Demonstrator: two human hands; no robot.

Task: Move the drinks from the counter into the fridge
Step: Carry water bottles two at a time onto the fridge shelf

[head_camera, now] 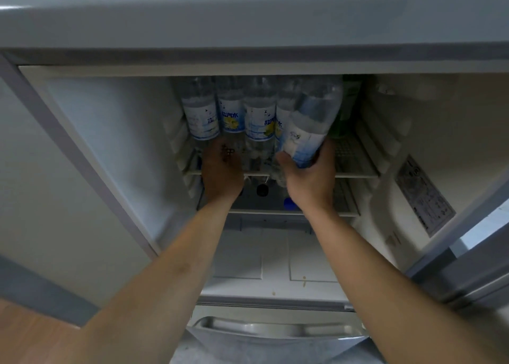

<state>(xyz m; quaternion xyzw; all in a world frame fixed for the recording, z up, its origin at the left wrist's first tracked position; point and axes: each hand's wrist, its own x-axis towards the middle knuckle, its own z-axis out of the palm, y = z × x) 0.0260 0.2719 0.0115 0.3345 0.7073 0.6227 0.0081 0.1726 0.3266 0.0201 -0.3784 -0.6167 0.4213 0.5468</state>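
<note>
tilted bottle (pixel 308 126) in right grip (pixel 308 170)

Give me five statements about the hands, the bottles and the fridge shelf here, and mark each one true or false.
1. The right hand grips the base of a tilted bottle. True.
2. The left hand holds a can. False: it reaches to the foot of the standing bottles; no can shows.
3. Several bottles stand upright in a row on the wire shelf. True.
4. The fridge door is closed. False: it is open, both arms reach inside.
5. The standing bottles have red labels. False: their labels are blue and white.
</note>
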